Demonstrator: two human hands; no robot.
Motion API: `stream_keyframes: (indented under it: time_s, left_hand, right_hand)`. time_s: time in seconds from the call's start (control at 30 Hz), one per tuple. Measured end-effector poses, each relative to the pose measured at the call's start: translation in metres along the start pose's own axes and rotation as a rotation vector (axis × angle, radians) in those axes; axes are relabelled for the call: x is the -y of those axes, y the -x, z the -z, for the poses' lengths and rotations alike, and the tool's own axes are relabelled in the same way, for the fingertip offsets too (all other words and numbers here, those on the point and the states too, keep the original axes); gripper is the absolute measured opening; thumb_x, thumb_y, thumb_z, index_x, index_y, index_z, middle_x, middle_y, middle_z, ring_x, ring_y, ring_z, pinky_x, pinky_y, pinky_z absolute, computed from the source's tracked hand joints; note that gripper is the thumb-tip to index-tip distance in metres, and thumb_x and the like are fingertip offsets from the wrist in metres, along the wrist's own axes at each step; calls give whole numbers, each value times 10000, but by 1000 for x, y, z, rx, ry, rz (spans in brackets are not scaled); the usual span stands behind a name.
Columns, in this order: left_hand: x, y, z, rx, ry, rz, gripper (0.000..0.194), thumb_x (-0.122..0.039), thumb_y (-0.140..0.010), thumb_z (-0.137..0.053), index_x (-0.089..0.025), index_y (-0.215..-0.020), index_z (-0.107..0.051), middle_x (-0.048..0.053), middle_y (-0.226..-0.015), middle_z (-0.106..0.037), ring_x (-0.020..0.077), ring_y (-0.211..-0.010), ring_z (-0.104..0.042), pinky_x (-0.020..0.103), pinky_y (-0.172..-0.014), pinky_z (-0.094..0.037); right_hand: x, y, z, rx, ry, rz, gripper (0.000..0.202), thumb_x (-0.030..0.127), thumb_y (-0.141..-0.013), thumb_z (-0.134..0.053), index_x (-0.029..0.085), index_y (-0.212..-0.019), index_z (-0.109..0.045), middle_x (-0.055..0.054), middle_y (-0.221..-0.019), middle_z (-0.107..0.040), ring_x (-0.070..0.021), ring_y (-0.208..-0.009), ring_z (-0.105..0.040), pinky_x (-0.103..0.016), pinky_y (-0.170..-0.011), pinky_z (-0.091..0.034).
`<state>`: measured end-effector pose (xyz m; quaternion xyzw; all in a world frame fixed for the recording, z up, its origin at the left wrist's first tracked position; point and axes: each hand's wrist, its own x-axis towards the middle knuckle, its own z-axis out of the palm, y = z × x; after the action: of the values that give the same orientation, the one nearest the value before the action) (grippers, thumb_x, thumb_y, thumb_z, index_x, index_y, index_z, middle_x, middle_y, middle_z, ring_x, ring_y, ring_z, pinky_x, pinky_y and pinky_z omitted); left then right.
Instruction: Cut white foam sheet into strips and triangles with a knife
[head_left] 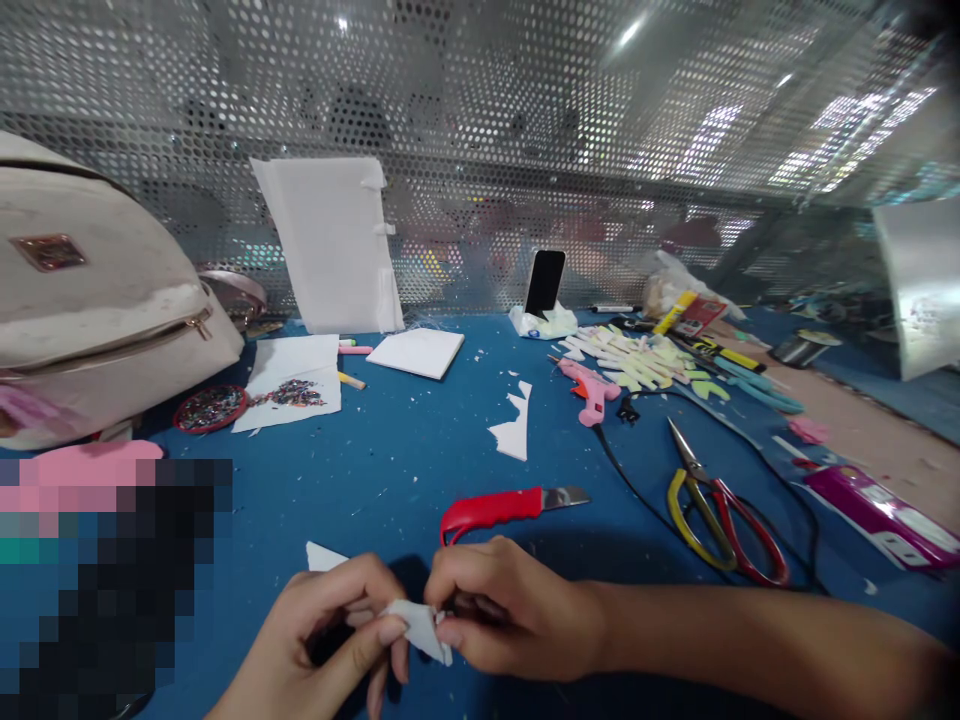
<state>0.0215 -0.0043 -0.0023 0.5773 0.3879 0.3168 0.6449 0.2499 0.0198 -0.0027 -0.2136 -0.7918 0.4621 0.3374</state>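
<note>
Between my two hands is a small white piece of foam or card [424, 628], a few jagged bits at its right edge. My left hand [334, 630] pinches it from the left with thumb and fingers. From the right, my right hand [517, 610] closes thumb and forefinger on its edge. Another white scrap [324, 557] pokes out behind my left hand. Just beyond my right hand lies a red-handled knife [495, 510], its short blade to the right. Farther off is a torn white scrap [513, 430].
Scissors [705, 520], a pink glue gun [592, 392] with black cord and a purple power strip [885, 510] lie right. Behind are pale strips [637, 355] and a propped phone [545, 283]. Left stand a backpack [112, 270], a red dish of beads [211, 409] and paper [289, 360].
</note>
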Motion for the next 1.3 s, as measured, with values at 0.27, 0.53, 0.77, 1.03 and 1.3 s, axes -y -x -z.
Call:
stream_keyframes:
  time_s: [0.27, 0.53, 0.77, 1.03, 1.3]
  left_hand:
    - [-1, 0, 0, -14, 1, -7, 482, -625, -926, -676, -156, -817, -706, 28, -661, -715, 81, -487, -635, 155, -515, -475]
    - [0, 0, -1, -28, 16, -53, 443, -572, -947, -677, -154, -803, -710, 36, -663, -719, 78, -468, -622, 158, -498, -454]
    - [-5, 0, -2, -81, 66, 15, 500, -644, -882, -720, -152, -796, -698, 32, -662, -723, 69, -458, -613, 143, -492, -442]
    - [-4, -1, -2, -138, 97, -8, 478, -621, -889, -726, -154, -797, -690, 16, -667, -712, 63, -448, -604, 141, -481, -448]
    - [-7, -1, -4, -112, 135, 23, 507, -652, -856, -744, -151, -794, -697, 26, -655, -714, 61, -447, -596, 137, -477, -438]
  right_hand:
    - [-2, -2, -1, -35, -42, 1, 57, 143, -905, -602, 178, -862, -587, 37, -685, -574, -70, -542, -470, -177, -526, -357]
    - [-7, 2, -3, -63, 33, 120, 107, 151, -926, -610, 193, -842, -560, 24, -726, -557, -92, -612, -473, -202, -570, -373]
    - [-2, 2, 0, -80, 83, 78, 94, 116, -926, -545, 198, -879, -540, 11, -759, -567, -98, -631, -485, -213, -595, -394]
    - [6, -1, 2, 48, 55, -122, 83, 234, -925, -624, 190, -933, -553, 57, -685, -494, -84, -539, -444, -194, -541, -350]
    - [1, -2, 5, 147, 17, 1, 114, 254, -1000, -472, 203, -900, -492, 27, -730, -477, -108, -610, -432, -221, -589, -362]
